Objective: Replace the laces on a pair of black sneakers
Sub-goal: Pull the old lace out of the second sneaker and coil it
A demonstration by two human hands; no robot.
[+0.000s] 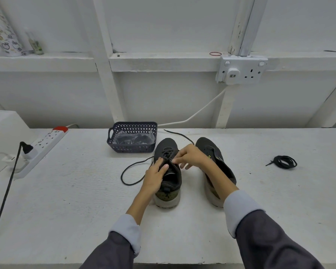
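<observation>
No legible text; yellow-green mark on right-hand sneaker unreadable.

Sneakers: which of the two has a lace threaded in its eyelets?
The left sneaker, under the left hand and right hand; its lace trails onto the table. The right sneaker shows none.

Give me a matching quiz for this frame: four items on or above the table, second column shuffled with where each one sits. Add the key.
Things
1. coiled lace
2. basket
3. power strip
4. red rubber band

Places
A. far left of the table, with a black plug in it
B. on the ledge beside the wall socket
C. just behind the half-laced sneaker, with a clear bag inside
D. far right of the table, lying alone

Pairs: 1-D, 2-C, 3-A, 4-B
</observation>
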